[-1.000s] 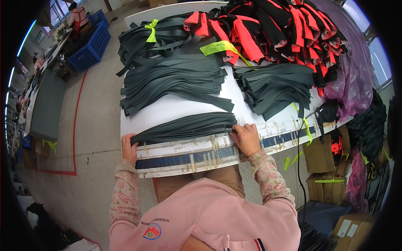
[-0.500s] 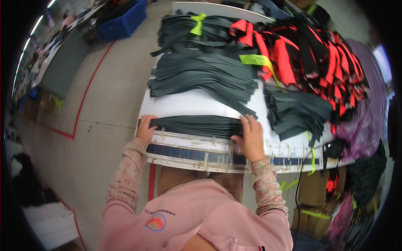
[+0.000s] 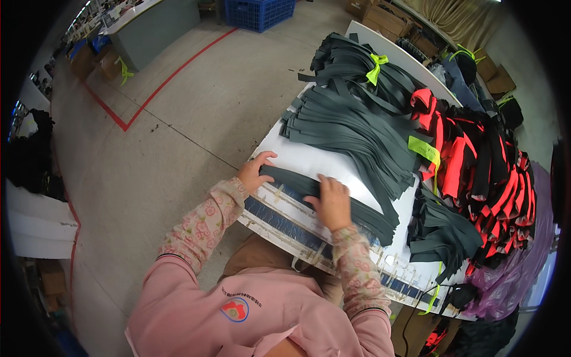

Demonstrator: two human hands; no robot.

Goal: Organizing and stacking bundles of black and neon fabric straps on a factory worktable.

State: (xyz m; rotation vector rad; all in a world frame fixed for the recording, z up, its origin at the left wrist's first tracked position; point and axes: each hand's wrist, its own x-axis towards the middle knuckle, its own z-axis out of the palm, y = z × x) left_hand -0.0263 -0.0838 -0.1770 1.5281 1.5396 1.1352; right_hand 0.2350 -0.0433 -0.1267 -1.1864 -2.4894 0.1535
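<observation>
A low stack of dark grey-green fabric strips [image 3: 290,179] lies along the near edge of the white table. At its left end my left hand [image 3: 254,171] is open, with thumb and fingers apart around the strip ends. My right hand [image 3: 334,204] is closed over the stack's middle, its fingers on the far side and its thumb on the near side. It hides part of the strips. Farther back lies a larger fanned pile of the same strips [image 3: 351,128], whose right ends hang down over the stack's right end.
Another strip bundle with a yellow-green tie [image 3: 376,68] lies at the back. Black and neon-coral fabric pieces [image 3: 458,152] are heaped at the right, beside purple plastic [image 3: 517,262]. More strips [image 3: 443,229] lie at the table's right. A blue crate [image 3: 259,15] stands on the floor.
The view has turned, so the table now slants down to the right. My right hand has moved from the stack's right end toward its middle. My left hand stays at the left end.
</observation>
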